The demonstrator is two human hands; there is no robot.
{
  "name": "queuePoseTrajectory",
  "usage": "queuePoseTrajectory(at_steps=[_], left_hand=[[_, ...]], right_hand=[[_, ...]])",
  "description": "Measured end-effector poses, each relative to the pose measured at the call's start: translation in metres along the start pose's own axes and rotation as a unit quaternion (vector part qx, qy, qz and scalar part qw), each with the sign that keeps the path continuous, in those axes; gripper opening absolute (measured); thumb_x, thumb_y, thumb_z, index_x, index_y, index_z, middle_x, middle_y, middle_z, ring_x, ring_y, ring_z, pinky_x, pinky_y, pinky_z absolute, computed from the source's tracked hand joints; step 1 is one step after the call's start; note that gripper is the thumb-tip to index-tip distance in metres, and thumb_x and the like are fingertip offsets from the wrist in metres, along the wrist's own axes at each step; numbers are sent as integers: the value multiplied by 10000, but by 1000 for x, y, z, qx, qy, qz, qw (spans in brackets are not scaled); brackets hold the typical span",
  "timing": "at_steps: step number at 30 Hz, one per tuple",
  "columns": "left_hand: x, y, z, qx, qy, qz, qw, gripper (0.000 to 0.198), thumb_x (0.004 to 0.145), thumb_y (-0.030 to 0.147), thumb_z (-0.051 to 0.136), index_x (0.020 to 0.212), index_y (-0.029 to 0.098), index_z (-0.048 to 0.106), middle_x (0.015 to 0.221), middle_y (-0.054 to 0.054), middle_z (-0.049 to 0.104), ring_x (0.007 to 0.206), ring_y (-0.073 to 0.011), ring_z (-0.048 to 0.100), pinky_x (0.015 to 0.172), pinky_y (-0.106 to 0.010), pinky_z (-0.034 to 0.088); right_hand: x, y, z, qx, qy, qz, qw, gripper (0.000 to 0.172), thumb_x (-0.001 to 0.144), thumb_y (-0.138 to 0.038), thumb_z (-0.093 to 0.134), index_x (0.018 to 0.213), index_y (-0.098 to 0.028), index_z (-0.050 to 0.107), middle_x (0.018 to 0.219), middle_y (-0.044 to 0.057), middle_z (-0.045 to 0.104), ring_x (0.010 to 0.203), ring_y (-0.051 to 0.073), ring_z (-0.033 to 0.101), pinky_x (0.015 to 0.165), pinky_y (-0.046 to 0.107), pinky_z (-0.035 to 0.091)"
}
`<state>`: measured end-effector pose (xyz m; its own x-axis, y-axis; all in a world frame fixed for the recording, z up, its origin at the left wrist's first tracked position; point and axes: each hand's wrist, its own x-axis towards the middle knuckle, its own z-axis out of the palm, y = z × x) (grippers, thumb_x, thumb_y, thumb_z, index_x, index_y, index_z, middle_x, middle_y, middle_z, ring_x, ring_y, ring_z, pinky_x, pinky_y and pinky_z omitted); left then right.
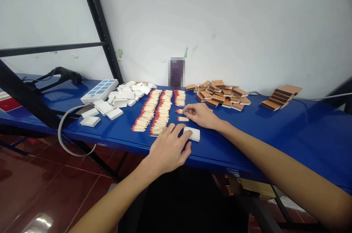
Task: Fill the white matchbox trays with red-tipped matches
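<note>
My left hand [172,146] rests at the table's front edge, its index finger and thumb against a small white matchbox tray [195,135]. Just behind that tray, my right hand [202,115] has its fingertips pinched at a small group of red-tipped matches [179,111]. Another little group of matches [182,119] lies between the pinch and the tray. Two long rows of matches [148,110] stretch away from me to the left of my hands, heads pointing left. A shorter stack of matches [180,98] sits farther back.
White trays [128,94] are heaped at the left beside a white power strip [100,90] with a grey cable. Brown matchbox sleeves [218,95] pile up at the back right, with more sleeves [281,97] farther right. A black shelf post [100,16] rises at the left.
</note>
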<state>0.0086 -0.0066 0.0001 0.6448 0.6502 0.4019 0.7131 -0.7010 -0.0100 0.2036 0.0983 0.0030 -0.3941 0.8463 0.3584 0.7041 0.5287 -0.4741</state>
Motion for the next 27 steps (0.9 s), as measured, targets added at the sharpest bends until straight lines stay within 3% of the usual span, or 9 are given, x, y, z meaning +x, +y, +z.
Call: queuePoseTrajectory(at_steps=[27], left_hand=[[-1, -1, 0, -1, 5, 3, 1000, 301, 962, 295, 422, 1204, 193, 571, 1241, -93, 563, 1031, -275, 504, 891, -448, 492]], right_hand=[[2, -4, -3, -7, -30, 40, 999, 147, 792, -259, 575, 809, -167, 688, 604, -12, 604, 557, 118, 504, 586, 252, 347]])
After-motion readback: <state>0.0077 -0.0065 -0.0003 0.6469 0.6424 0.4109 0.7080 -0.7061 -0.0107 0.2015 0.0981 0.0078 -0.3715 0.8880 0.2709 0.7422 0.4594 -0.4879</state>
